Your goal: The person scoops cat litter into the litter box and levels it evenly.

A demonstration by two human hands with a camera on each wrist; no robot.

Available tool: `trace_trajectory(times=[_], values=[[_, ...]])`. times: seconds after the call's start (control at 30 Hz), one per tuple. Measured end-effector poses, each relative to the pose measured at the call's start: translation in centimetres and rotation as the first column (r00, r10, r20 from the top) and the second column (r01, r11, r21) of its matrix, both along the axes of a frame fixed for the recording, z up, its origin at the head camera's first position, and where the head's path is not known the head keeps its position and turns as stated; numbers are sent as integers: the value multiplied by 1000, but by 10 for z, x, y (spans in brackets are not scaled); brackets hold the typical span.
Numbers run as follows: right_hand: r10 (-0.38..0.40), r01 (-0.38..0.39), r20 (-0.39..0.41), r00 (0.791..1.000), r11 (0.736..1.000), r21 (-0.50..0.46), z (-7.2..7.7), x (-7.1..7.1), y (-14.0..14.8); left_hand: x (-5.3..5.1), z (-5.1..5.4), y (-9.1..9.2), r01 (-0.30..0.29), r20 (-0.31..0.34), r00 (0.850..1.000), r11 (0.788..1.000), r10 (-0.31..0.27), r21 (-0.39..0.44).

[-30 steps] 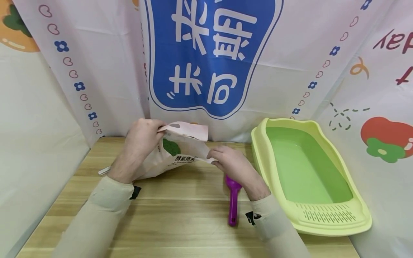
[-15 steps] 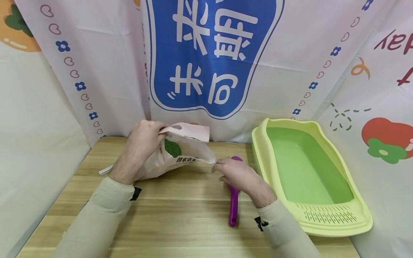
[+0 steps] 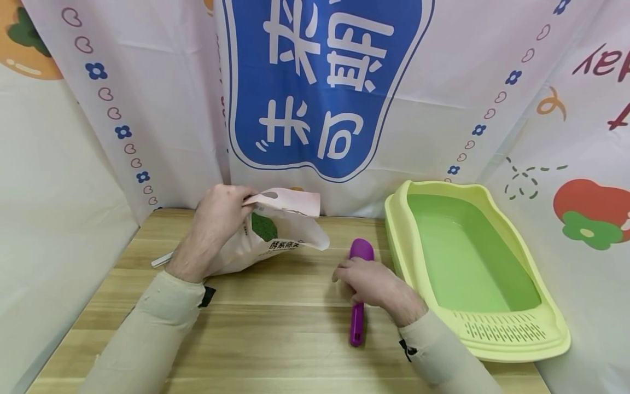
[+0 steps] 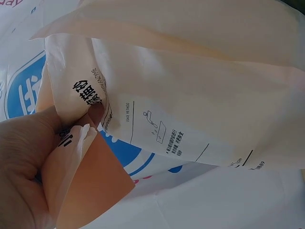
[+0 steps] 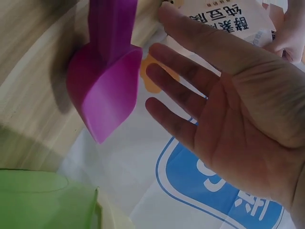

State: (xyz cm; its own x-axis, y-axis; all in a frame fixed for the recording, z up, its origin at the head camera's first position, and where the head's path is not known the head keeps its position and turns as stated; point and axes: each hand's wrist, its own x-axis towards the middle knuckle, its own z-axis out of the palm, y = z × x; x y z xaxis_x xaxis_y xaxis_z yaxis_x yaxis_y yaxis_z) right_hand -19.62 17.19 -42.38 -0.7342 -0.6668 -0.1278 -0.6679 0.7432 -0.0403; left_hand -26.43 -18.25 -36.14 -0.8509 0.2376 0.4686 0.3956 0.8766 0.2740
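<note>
Counter (image 3: 275, 350), viewed from my remote station. Along its right edge lies the green tray (image 3: 512, 347). Toward the far left corner slumps the bag (image 3: 257, 250), its mouth gaping toward the right edge. The left hand (image 3: 219, 213) pinches the mouth's upper rim; I would make that pinch firm, as the wall looks limp enough to fold inward. The right hand (image 3: 371, 280), fingers extended and apart, grasps nothing and hangs over the scoop (image 3: 362, 249), which lies between bag and tray, blade toward the far edge. The right wrist view shows fingers and scoop apart. For a sound grip, I would draw back toward the near edge and wrap the handle (image 3: 357, 324) fully. Smallest: a pale strip (image 3: 162, 259), near the left edge.
</note>
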Motion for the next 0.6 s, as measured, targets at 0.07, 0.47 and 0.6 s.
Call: trace_trajectory(times=[0.07,0.47,0.6], values=[[0,1,-25,1000,999,33,-2,4,1,0,0,0,3,0,1000,1000,-3,1],[93,-56,-197,976,981,187,-15,17,3,0,-1,1,0,0,1000,1000,0,-3],[143,-100,-260,955,980,174,-23,18,2,0,0,2,-3,9,1000,1000,3,-9]])
